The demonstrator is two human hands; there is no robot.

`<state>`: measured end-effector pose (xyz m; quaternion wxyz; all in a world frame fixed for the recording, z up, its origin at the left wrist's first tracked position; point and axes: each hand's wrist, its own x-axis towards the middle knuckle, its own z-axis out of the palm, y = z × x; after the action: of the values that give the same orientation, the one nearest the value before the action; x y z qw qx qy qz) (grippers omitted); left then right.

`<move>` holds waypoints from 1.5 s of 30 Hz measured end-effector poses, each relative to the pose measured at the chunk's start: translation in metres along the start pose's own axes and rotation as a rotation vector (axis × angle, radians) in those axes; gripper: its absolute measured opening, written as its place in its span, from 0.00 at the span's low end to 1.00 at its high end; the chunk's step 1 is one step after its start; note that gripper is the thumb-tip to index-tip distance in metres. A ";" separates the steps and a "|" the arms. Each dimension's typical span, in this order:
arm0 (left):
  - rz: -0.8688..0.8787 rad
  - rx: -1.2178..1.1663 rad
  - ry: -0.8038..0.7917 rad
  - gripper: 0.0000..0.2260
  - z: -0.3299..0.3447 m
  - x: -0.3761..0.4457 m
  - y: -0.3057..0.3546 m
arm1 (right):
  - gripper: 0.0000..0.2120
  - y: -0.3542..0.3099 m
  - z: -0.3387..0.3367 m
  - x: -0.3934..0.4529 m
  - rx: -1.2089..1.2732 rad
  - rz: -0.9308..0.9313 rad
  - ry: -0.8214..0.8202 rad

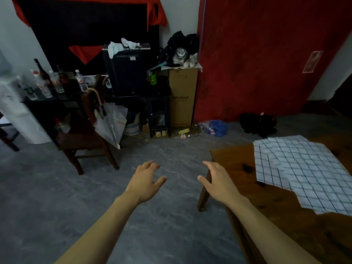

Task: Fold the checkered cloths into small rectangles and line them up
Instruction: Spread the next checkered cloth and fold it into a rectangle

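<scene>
White checkered cloths [297, 168] with thin dark grid lines lie spread out and overlapping on the wooden table [234, 162] at the right; how many there are I cannot tell. My left hand [146, 181] hovers over the grey floor, fingers apart, holding nothing. My right hand [217, 180] is held out above the table's left corner, also with its fingers spread and nothing in it. Both hands are well to the left of the cloths and touch neither them nor each other.
A wooden chair [83, 141] with a white bag stands on the floor at the left. Behind it are a dark table with bottles [45, 80], a black cabinet [129, 71], a cardboard box [182, 96] and a red wall [266, 54]. Litter lies by the wall.
</scene>
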<state>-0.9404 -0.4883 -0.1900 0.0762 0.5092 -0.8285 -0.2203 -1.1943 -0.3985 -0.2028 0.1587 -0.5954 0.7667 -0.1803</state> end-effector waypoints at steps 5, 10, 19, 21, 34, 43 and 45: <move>0.017 -0.066 -0.014 0.24 -0.013 0.103 -0.048 | 0.30 -0.009 0.013 0.086 -0.057 0.061 0.034; 0.138 -0.097 -0.051 0.24 -0.049 0.202 -0.074 | 0.30 -0.038 0.013 0.160 -0.040 0.184 0.084; 0.380 -0.046 -0.157 0.25 -0.078 0.367 -0.060 | 0.30 -0.045 -0.007 0.270 -0.022 0.293 0.192; 0.427 -0.024 -0.206 0.25 -0.072 0.401 -0.050 | 0.30 -0.027 -0.008 0.292 -0.004 0.336 0.205; 0.575 0.120 -0.367 0.29 -0.022 0.650 0.068 | 0.30 0.125 -0.040 0.490 0.133 0.513 0.303; 0.896 0.178 -0.512 0.26 0.043 0.745 0.176 | 0.26 0.207 -0.094 0.523 0.024 0.794 0.363; 0.950 0.164 -0.579 0.25 0.063 0.769 0.200 | 0.26 0.223 -0.100 0.526 0.022 0.894 0.389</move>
<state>-1.4858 -1.0675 -0.2330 -0.1034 0.0030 -0.9683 -0.2274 -1.5575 -0.8494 -0.2331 0.0808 -0.1614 0.9607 -0.2107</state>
